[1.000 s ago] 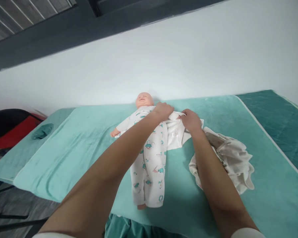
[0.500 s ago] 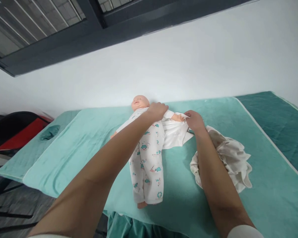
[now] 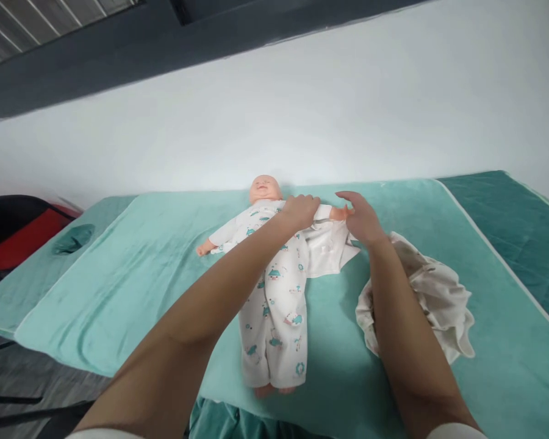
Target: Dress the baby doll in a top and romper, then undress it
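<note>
A baby doll (image 3: 265, 189) lies on its back, dressed in white trousers (image 3: 274, 305) printed with small teal figures and a long-sleeved white top. My left hand (image 3: 302, 212) is closed over its upper arm at the white sleeve; the fingertips are partly hidden. Beside the doll's small hand (image 3: 340, 213), my right hand (image 3: 365, 221) has its fingers and thumb apart, close to or touching it. A white garment part (image 3: 329, 250) spreads flat under that arm. The doll's other arm (image 3: 219, 235) stretches out to the left.
A crumpled off-white cloth (image 3: 432, 292) lies to the right, partly behind my right forearm. The bed has a teal cover (image 3: 141, 256) with a face hole (image 3: 73, 239) at its left end. A white wall (image 3: 302, 122) stands behind. A red and black chair (image 3: 22, 235) is at the far left.
My right hand has opened, having pinched at the end of the doll's sleeve before. My left hand stays at the doll's upper arm. The view has shifted slightly.
</note>
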`<state>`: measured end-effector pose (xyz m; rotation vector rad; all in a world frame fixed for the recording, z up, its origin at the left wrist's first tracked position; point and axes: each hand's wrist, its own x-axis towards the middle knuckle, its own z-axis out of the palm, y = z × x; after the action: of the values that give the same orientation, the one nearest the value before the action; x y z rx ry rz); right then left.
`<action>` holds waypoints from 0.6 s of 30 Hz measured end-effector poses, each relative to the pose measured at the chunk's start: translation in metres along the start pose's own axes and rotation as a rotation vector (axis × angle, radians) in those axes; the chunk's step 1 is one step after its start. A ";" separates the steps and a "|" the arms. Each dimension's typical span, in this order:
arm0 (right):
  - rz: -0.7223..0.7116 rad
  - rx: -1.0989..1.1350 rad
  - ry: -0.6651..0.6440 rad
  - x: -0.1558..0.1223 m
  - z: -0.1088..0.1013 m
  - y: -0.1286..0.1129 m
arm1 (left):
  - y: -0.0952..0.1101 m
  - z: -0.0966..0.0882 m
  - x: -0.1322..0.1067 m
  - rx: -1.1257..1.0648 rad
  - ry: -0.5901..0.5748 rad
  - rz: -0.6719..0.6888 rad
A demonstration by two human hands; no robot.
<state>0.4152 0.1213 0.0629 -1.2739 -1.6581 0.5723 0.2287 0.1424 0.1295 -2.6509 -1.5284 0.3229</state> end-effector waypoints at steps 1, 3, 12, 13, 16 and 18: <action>-0.053 -0.023 -0.021 -0.001 0.004 -0.004 | -0.001 -0.002 -0.005 -0.039 0.011 -0.003; -0.118 -0.058 -0.080 -0.002 0.015 -0.013 | -0.010 -0.007 -0.019 -0.162 0.065 -0.034; -0.210 -0.079 -0.257 -0.021 0.067 -0.048 | -0.080 0.053 -0.115 -0.860 0.618 -0.410; -0.214 -0.061 -0.248 -0.022 0.072 -0.051 | -0.080 0.063 -0.120 -0.932 0.661 -0.418; -0.225 -0.012 -0.216 -0.020 0.086 -0.055 | -0.077 0.081 -0.124 -1.081 0.729 -0.419; -0.218 0.007 -0.207 -0.019 0.093 -0.057 | -0.074 0.085 -0.123 -1.127 0.744 -0.411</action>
<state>0.3065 0.0996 0.0595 -1.0381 -1.9353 0.5908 0.0881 0.0698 0.0767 -2.2781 -2.1663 -1.7734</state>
